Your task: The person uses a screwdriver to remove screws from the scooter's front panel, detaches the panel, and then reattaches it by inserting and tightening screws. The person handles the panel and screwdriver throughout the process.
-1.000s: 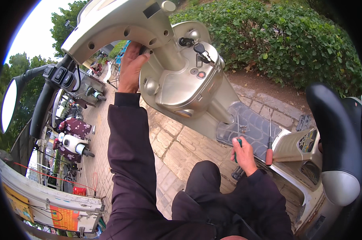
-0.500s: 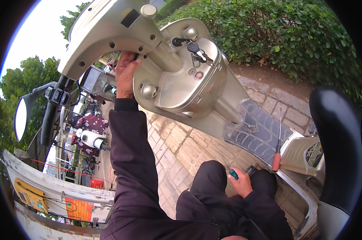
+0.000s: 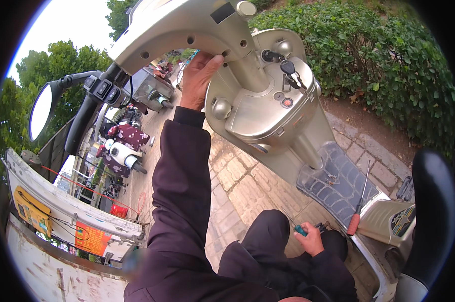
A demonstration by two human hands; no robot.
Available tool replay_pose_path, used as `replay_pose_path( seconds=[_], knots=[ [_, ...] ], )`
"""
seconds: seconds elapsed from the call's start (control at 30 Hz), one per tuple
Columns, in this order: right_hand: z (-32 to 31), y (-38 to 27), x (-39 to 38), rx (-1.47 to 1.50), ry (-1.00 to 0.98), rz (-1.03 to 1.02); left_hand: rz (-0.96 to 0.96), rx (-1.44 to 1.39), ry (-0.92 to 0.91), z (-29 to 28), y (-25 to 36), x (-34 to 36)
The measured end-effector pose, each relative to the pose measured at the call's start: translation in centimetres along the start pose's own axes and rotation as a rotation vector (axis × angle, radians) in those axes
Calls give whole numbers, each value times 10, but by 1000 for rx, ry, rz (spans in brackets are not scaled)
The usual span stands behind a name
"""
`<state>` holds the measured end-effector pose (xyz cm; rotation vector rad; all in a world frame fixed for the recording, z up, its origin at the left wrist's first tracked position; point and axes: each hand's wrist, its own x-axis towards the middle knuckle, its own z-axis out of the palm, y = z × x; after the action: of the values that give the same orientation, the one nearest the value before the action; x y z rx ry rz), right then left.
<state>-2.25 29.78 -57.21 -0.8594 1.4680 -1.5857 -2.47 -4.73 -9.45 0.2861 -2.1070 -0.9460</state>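
Observation:
My left hand point(image 3: 199, 78) reaches up to a gold-beige electric scooter point(image 3: 267, 108) and grips the lower edge of its handlebar cover point(image 3: 187, 38). The thumb lies near a screw hole; some fingertips are hidden behind the cover. Low beside my knee, my right hand point(image 3: 312, 240) is closed round a screwdriver point(image 3: 301, 230) with a teal handle and a thin shaft pointing up and left. Another screwdriver point(image 3: 355, 221), red-handled, lies across the edge of the grey footboard mat point(image 3: 333, 183). Keys point(image 3: 290, 73) hang from the ignition.
A black seat point(image 3: 433, 211) rises at the right. Green hedge point(image 3: 358, 55) borders the brick paving point(image 3: 242, 181) beyond the scooter. The mirror point(image 3: 42, 108) juts out left. A white cart side point(image 3: 66, 221) stands at lower left, with parked vehicles, including a white scooter point(image 3: 124, 153), behind.
The view has shifted, so the scooter sits farther right and lower in it. My left hand stays at the handlebar cover, and my right hand still holds the teal screwdriver.

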Motion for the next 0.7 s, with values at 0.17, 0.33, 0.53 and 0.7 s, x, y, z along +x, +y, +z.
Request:
replay_pose_path(
  seconds=[0.17, 0.33, 0.53, 0.7],
  knots=[
    [-4, -6, 1, 126, -126, 244, 10, 11, 15, 0, -2, 3],
    [-10, -16, -5, 190, -93, 304, 98, -90, 10, 6, -2, 2],
    [-6, -25, -5, 366, 40, 221, 21, -225, -24, 5, -3, -1],
    [-8, -75, -9, 340, 98, 124, 44, -244, -57, 1, -8, 3]
  ],
)
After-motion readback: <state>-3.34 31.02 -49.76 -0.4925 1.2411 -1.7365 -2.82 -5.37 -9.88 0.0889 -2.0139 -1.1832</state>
